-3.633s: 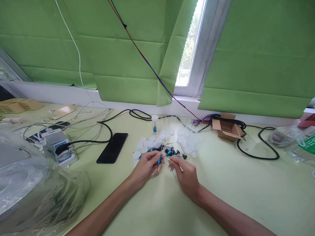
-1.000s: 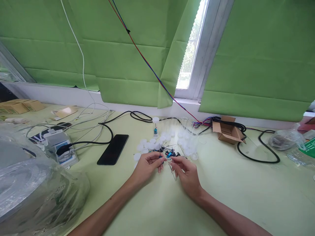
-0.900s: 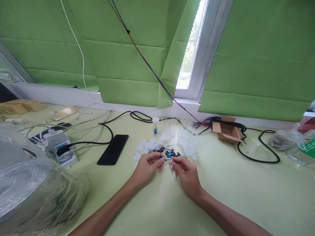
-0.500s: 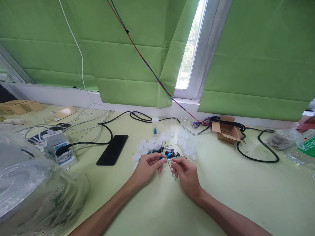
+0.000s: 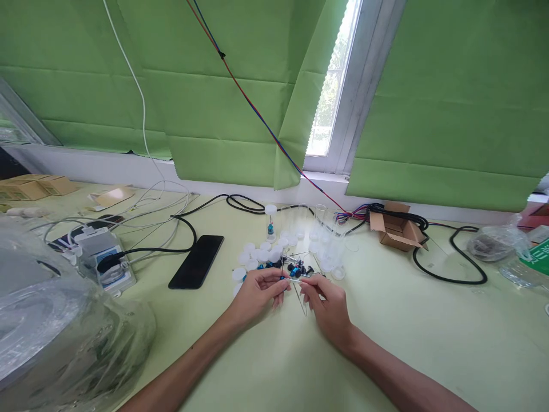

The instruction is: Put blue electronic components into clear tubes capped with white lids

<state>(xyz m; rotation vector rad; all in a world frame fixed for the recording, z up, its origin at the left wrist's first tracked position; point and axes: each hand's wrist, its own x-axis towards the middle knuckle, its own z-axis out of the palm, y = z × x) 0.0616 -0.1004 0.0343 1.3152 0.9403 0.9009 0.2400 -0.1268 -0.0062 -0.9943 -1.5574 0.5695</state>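
Note:
My left hand (image 5: 261,292) is closed in a pinch around a small blue part (image 5: 283,278) with thin metal on it. Opposite it, my right hand (image 5: 329,302) pinches a thin metal rod (image 5: 295,280) that spans the gap between the two hands. A thin bent wire (image 5: 301,301) slants down below the rod; which hand holds it, if either, I cannot tell. Just beyond my fingertips lies a pile of small blue and black parts (image 5: 295,269) and thin metal pins. White round caps (image 5: 251,264) are spread around the pile. Behind them stands a capped clear tube (image 5: 270,228) with a blue part inside.
Several clear tubes (image 5: 330,249) stand or lie right of the caps. A black phone (image 5: 196,262) and a power strip (image 5: 112,269) with cables are on the left, with a large clear plastic bag (image 5: 77,343) nearer. An open cardboard box (image 5: 398,232) sits back right.
Both hands have shifted very slightly to the right and down with the rod between them. The fingers keep their pinch, and the things on the table stay where they were.

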